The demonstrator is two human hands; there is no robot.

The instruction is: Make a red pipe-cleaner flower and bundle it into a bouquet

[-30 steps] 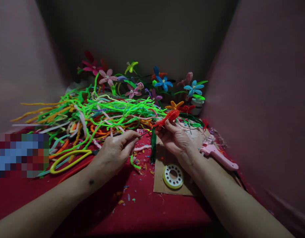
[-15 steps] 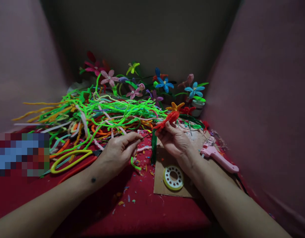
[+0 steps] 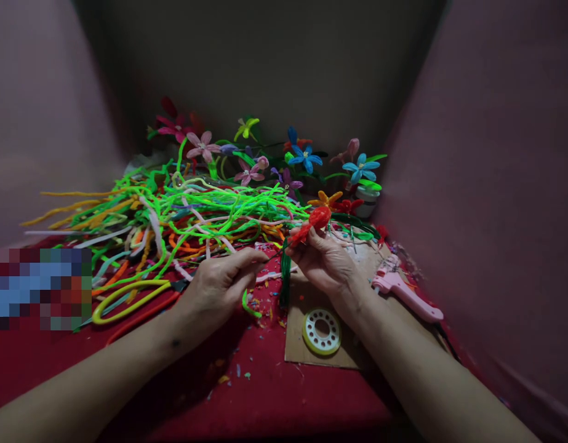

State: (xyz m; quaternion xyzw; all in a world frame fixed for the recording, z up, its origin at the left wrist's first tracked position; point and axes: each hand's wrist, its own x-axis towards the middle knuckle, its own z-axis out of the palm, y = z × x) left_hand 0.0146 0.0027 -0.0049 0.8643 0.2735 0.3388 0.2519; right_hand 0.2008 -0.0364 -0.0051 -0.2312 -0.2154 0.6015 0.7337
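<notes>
In my right hand [image 3: 327,264], the fingers and thumb close around a fuzzy red pipe-cleaner flower bud [image 3: 319,216], its rounded head tilted up and away from me. A thin dark wire stem [image 3: 275,252] runs from the bud's lower end toward the left. My left hand [image 3: 226,280] pinches the stem's free end between thumb and fingers. Below the right hand, a tape roll [image 3: 310,335] with a white holed core lies on a piece of cardboard [image 3: 295,347]. A bundle of dark green stems [image 3: 285,280] hangs between the two hands.
Loose pipe cleaners [image 3: 210,203], mostly bright green, are heaped at the back left. Scissors [image 3: 140,287] with yellow and red handles lie beside my left forearm. Behind stand several pipe-cleaner flowers [image 3: 306,159] and a white jar [image 3: 367,200]. A pink glue gun [image 3: 410,298] rests right.
The red bud has turned slightly in my right fingers, so its head looks rounder. Both hands stay almost in place, still holding bud and stem.
</notes>
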